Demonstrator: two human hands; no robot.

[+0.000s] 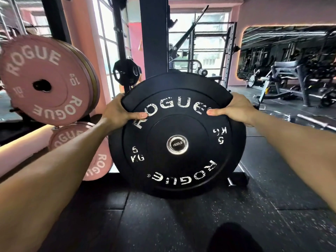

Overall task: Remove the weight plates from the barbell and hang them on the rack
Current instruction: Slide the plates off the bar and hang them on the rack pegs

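Observation:
A black 5 kg plate (177, 160) with worn white lettering stands upright in the middle of the view. A steel-ringed hole with a peg end marked 1500LB (177, 144) shows at its centre. A second black plate (241, 142) peeks out right behind it. My left hand (120, 110) grips the plate's upper left rim, thumb on the face. My right hand (234, 110) grips the upper right rim the same way. The black rack upright (153, 39) rises behind the plate. A bare barbell sleeve (316, 122) lies on the floor at the right.
Pink 10 kg plates (45, 79) hang on a peg at the upper left, with more pink plates (76, 140) below them. A small black plate (127, 71) hangs further back. Benches and machines (291, 79) fill the right. Dark rubber floor (163, 224) lies underfoot, my shoe (234, 239) at the bottom.

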